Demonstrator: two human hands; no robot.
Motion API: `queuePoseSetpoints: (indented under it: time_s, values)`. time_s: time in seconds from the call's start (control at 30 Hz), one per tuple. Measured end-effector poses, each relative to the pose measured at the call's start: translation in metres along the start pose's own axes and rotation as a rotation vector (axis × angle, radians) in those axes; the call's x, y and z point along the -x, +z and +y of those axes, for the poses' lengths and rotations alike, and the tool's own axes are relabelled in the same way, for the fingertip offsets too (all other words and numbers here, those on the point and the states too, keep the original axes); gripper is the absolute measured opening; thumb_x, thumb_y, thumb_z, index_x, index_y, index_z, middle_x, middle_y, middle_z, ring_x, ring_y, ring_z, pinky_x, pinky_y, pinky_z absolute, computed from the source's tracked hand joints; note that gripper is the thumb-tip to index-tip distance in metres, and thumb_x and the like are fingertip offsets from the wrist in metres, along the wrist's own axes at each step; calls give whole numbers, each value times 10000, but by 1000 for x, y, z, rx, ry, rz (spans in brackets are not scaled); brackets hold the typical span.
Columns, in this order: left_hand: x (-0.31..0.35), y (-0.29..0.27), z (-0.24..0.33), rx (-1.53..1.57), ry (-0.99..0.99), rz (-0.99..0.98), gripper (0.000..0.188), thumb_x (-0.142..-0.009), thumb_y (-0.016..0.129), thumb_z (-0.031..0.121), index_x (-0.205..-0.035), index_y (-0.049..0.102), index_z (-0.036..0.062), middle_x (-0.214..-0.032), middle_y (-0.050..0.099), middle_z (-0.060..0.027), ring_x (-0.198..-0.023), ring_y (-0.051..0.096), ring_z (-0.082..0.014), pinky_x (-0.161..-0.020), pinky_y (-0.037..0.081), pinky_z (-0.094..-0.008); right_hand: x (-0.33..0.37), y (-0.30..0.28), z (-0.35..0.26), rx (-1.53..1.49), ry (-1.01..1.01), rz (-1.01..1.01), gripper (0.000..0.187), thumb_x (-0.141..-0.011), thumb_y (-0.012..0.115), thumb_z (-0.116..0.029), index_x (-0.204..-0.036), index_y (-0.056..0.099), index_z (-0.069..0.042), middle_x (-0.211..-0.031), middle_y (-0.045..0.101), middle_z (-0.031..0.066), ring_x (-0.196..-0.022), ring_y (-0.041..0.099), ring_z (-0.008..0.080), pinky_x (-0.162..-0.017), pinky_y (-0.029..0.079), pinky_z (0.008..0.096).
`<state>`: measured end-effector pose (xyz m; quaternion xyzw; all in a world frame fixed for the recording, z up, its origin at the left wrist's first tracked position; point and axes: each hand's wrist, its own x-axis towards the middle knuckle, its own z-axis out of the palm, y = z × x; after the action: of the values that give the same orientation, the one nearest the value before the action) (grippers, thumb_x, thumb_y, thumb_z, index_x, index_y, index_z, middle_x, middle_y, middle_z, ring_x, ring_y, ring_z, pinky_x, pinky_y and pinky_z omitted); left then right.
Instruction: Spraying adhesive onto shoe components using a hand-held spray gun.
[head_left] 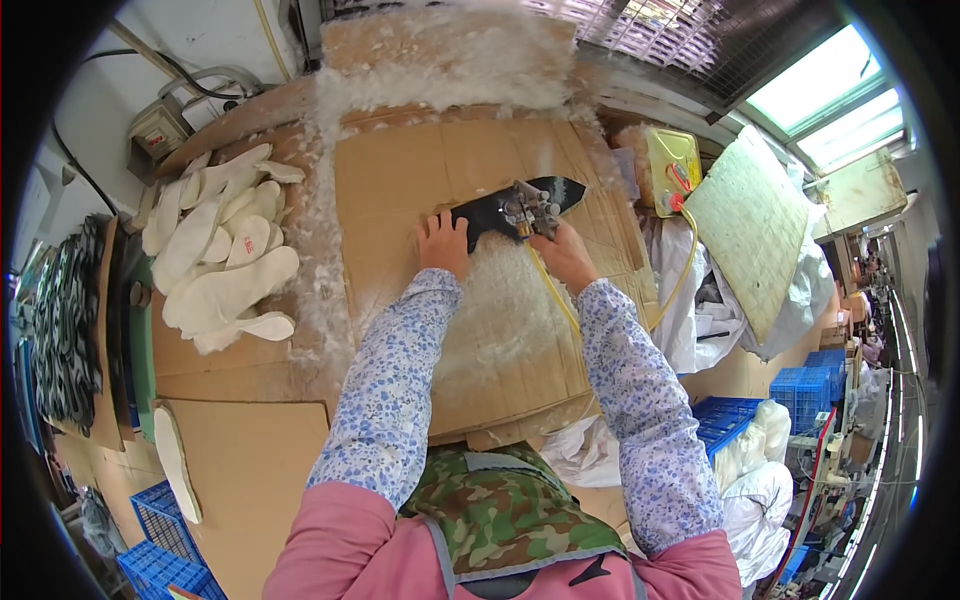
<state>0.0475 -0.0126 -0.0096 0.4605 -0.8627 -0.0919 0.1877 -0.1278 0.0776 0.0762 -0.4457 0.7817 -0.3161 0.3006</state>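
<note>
On the cardboard sheet (385, 190) in front of me lies a dark, pointed flat piece (565, 190), its tip toward the right. My left hand (443, 245) rests palm down at the piece's left end, fingers apart, its edge touching the dark material. A metal spray gun (528, 210) is in my right hand (568, 255), held over the middle of the piece and hiding part of it. From the gun a yellow hose (550, 283) runs down past my right wrist. Whitish fluff or dried strands coat the cardboard around both hands.
A heap of cream-white insoles (225, 235) lies to the left, with a single insole (175, 460) nearer me. At right stand a yellow container (672, 160) with the hose at its red cap, a stained board (750, 230) and blue crates (805, 395). Dark shoe-shaped pieces (70, 320) hang far left.
</note>
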Motion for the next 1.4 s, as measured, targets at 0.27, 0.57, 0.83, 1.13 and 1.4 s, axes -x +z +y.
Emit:
queuePoseSetpoints:
  time_s: [0.27, 0.57, 0.83, 1.13, 1.4]
  values:
    - [0, 1, 0, -35, -12, -6, 376, -737, 610, 37, -1102, 571, 119, -1198, 495, -137, -1136, 438, -314, -1020, 284, -485, 0, -3, 4, -48, -16, 13, 359, -799, 625, -182, -1081, 563, 32, -982, 634, 216, -953, 598, 340, -832, 438, 389]
    - [0, 0, -1, -2, -7, -39, 271, -802, 567, 66, -1073, 553, 76, -1222, 479, -169, -1157, 429, -341, -1057, 240, -580, 1, -5, -1, -124, 92, 1, 365, -794, 638, -168, -1099, 569, 20, -1000, 639, 172, -964, 590, 288, -852, 429, 364]
    - [1, -1, -1, 27, -2, 24, 195, -836, 531, 71, -1027, 567, 72, -1160, 502, -162, -1131, 437, -330, -1052, 260, -568, 2, -10, -10, -174, 154, 2, 322, -804, 639, -146, -1083, 585, 4, -968, 634, 101, -914, 572, 205, -822, 432, 332]
    - [-1, 1, 0, 1, -15, -29, 381, -721, 629, 40, -1091, 561, 100, -1202, 487, -144, -1126, 440, -320, -1045, 270, -514, 1, -30, -16, -185, 226, 16, 222, -814, 630, -140, -1012, 584, -51, -710, 527, 7, -568, 481, 117, -482, 371, 298]
    - [0, 3, -2, -5, -5, -19, 389, -722, 625, 41, -1099, 550, 102, -1216, 483, -147, -1133, 435, -329, -1043, 275, -527, 3, -37, -15, -215, 247, 19, 162, -831, 621, -148, -959, 564, -66, -639, 470, -16, -480, 417, 95, -403, 313, 294]
